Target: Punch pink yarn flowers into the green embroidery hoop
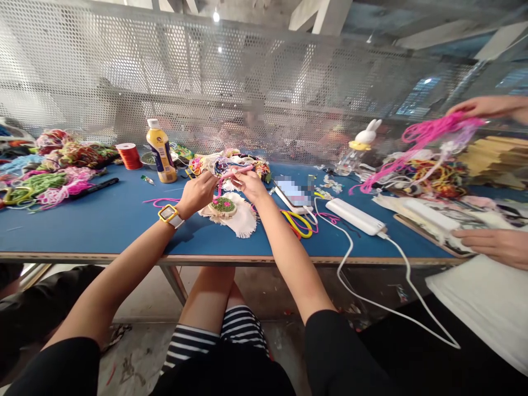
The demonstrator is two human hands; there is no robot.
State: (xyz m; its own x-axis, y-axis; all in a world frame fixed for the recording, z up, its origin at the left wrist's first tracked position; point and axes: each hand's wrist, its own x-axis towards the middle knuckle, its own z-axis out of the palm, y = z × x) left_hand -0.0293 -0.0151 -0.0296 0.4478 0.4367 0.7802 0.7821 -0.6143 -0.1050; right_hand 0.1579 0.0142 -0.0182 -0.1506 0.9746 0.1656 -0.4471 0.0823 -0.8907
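I'm holding both hands up over the blue counter (103,220), and they're meeting just above the little embroidered patch (223,206). My left hand (199,192), the one with the yellow watch (169,214) at the wrist, is curling into a narrow grip, fingers folded in toward the pink tool (236,172); whether it's actually pinching anything I can't tell from here. My right hand (248,183) is closing its grip on that pink tool, keeping it level and pointing left, tip toward my other hand. The patch is lying flat on the counter right beneath my hands, green stitching with pink spots, sitting on a frayed cream cloth (241,219).

A pink strand (159,202) is trailing across the counter left of my left hand. Just right of my arm, yellow cords (300,223) are looping beside a phone (292,195). A white power bank (355,216) is lying further right, its cable (396,308) hanging off the edge. Behind my hands a yarn tangle (231,160) is piling up, and a yellow bottle (161,151) is standing near a red spool (130,155). Far right, another person's hand (497,245) is resting on papers while their other hand (480,107) is lifting pink yarn (424,135).
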